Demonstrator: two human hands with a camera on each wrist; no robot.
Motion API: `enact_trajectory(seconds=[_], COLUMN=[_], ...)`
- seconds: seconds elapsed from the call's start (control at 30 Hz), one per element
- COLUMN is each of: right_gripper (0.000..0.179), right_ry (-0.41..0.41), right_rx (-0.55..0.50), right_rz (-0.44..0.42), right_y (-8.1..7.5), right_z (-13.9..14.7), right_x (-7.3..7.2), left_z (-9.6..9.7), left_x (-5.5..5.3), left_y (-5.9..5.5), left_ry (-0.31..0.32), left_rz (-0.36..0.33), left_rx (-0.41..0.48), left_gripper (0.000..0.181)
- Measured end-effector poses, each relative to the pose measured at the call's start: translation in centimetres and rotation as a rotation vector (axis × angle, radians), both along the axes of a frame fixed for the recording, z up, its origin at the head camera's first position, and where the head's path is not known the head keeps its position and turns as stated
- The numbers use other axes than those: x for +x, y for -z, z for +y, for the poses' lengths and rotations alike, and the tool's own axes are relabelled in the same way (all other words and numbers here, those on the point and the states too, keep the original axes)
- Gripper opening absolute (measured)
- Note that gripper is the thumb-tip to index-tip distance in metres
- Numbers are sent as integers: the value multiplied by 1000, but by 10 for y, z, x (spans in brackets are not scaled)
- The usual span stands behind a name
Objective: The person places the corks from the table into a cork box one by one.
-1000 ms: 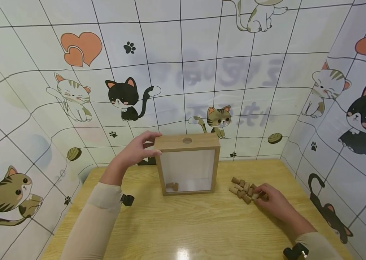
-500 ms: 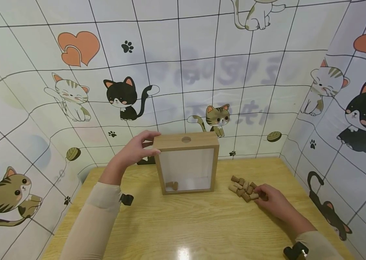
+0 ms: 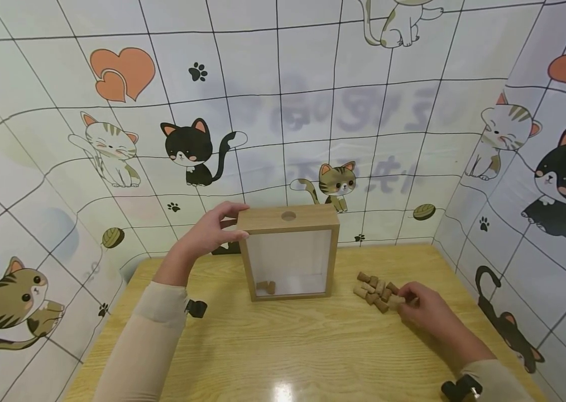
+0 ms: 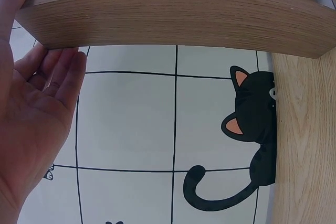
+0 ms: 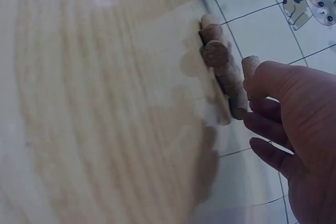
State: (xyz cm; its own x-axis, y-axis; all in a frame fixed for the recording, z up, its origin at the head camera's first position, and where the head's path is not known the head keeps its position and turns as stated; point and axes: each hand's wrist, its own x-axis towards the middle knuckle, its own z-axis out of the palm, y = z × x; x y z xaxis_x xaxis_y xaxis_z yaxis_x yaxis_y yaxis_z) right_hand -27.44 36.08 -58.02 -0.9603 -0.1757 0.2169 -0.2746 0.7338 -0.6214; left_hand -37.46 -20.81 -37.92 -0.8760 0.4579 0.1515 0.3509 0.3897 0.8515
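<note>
Change against the frame half a second back: the right hand [image 3: 426,310] has shifted slightly toward the right of the head frame, and the pale cork [image 5: 251,66] at its fingertips has shifted with it. Left hand, box and the rest of the loose corks match that frame.

Right hand, lower right: thumb and index finger narrowed, pinching the pale cork; the other fingers loosely bent. In the right wrist view this cork appears tilted, just beside the cork pile [image 3: 377,289], which lies right of centre on the worktop [image 3: 283,340].

Left hand [image 3: 212,229], left of centre: grips the left end of the wooden box [image 3: 313,216], thumb at the front edge, fingers round the back.

Box: upright near frame centre, round hole [image 3: 288,216] in its top, clear front; two corks [image 3: 271,287] at its lower left inside.

Obstructions: box and left hand partly cover the cat-print backdrop [image 3: 283,111] behind; the right hand's fingers overlap the pile's right edge.
</note>
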Motion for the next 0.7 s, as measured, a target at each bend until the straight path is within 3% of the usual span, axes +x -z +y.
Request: enact_trajectory(seconds=[0.13, 0.7], right_gripper=[21, 24], right_ry=[-5, -47], right_rx=[-20, 17], right_rz=[-23, 117], right_y=[-14, -47], right_z=[-2, -3], right_x=[-1, -7], left_z=[-1, -2], left_x=[0, -1], left_y=[-1, 2], left_ry=[-3, 2], left_rz=[4, -4], left_rx=[-4, 12], left_gripper=[73, 73])
